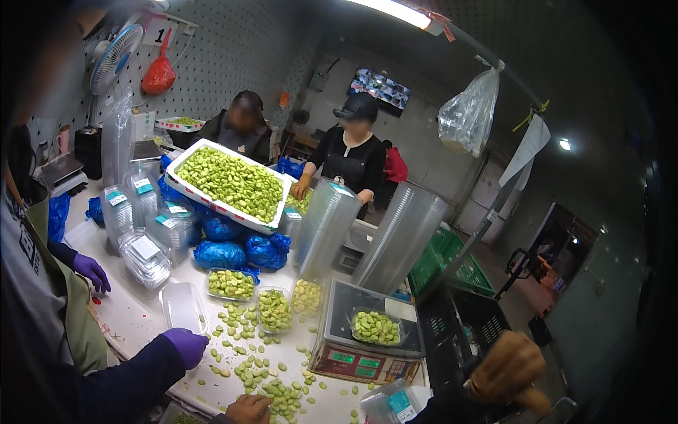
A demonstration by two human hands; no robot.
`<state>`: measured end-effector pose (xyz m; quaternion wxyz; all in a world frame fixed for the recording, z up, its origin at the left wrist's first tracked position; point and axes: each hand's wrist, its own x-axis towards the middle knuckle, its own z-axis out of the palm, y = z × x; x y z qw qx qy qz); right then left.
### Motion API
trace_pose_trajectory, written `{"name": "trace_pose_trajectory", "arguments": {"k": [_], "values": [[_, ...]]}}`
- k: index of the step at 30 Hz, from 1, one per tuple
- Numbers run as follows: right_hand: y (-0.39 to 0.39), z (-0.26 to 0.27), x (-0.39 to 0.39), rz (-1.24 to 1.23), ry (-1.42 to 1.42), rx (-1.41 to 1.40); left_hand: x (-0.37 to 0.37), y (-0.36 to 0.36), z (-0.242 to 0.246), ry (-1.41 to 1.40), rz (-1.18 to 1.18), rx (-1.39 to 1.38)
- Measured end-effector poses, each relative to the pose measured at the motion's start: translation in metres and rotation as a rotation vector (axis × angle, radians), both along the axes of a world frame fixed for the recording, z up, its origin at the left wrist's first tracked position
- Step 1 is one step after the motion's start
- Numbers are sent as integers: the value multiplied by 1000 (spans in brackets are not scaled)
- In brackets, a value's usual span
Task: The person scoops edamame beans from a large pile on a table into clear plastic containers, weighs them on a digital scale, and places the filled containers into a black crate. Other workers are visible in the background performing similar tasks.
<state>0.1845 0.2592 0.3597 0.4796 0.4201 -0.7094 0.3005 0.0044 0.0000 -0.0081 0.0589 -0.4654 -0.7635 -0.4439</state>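
At the bottom edge, my left hand [249,409] touches a loose heap of green broad beans [280,397] on the white table; what its fingers hold is hidden. My right hand [511,368], in a brown glove, is raised and blurred at the lower right, beside the black crates. Between them, a clear tub of beans [376,327] sits on a digital scale [365,360] with lit displays. Left of the scale stand several filled tubs [274,311]. A labelled clear plastic container [392,403] lies below the scale, near my right sleeve.
A co-worker in purple gloves [185,347] is at the left beside an empty tub [183,307]. A white tray of beans [228,185] rests on blue bags [220,254]. Tall container stacks [400,238] stand behind the scale. Black crates [476,323] are at right; two people work opposite.
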Motion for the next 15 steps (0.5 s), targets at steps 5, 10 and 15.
{"name": "trace_pose_trajectory", "arguments": {"k": [5,10,15], "values": [[0,-3,-6,-202,120,-119,-4,-10,6,11,-1,13],[-37,3,19,-129,205,-11,-1,-5,5,15,-33,59],[-30,12,16,-239,114,-25,-2,-6,0,35,-2,76]]}}
